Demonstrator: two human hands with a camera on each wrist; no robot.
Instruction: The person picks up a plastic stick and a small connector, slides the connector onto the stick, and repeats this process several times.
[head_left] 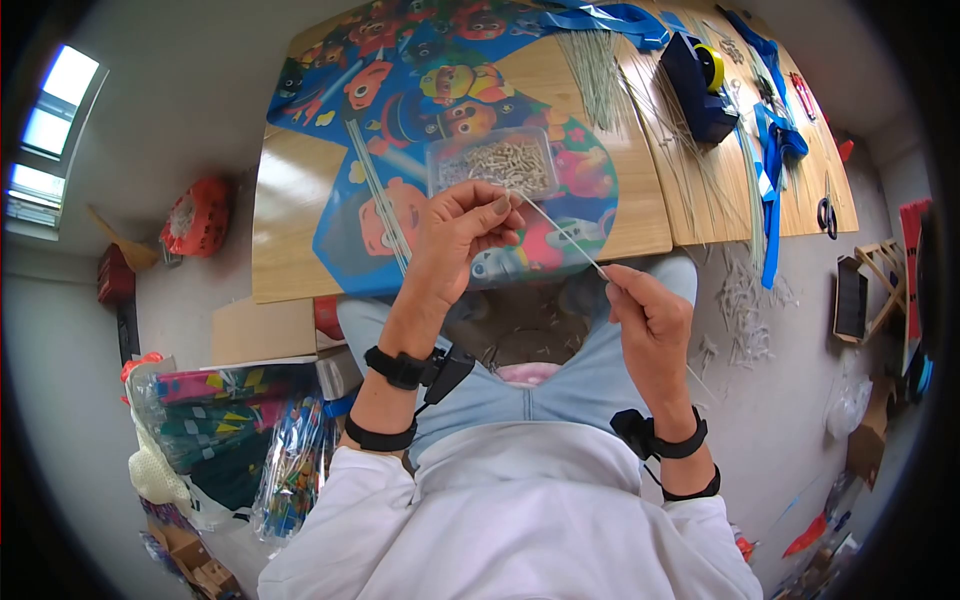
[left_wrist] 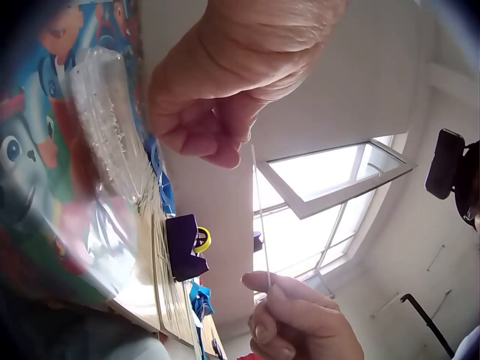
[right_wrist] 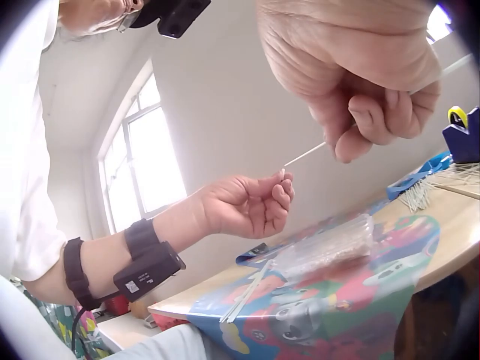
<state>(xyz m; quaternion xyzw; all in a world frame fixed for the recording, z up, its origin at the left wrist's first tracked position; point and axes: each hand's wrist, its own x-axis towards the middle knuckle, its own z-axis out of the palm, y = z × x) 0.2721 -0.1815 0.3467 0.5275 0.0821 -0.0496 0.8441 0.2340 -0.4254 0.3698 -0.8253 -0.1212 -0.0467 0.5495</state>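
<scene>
A thin white stick (head_left: pixel 565 234) runs between the two hands above the table's near edge. The left hand (head_left: pixel 455 235) pinches a small white piece (right_wrist: pixel 283 174) between thumb and forefinger at the stick's upper end. The right hand (head_left: pixel 650 315) grips the stick's other part between thumb and curled fingers, and its tail sticks out behind that hand. Beyond the left hand stands a clear plastic box (head_left: pixel 437 165) of small pale pieces. Whether the stick's tip is inside the small piece, I cannot tell.
Several white sticks (head_left: pixel 375 195) lie on the cartoon-printed cover at the left. A larger bundle (head_left: pixel 592 80), a dark tape dispenser (head_left: pixel 695 90), blue ribbon (head_left: pixel 772 200) and scissors (head_left: pixel 827 215) are on the right. White scraps (head_left: pixel 745 320) litter the floor.
</scene>
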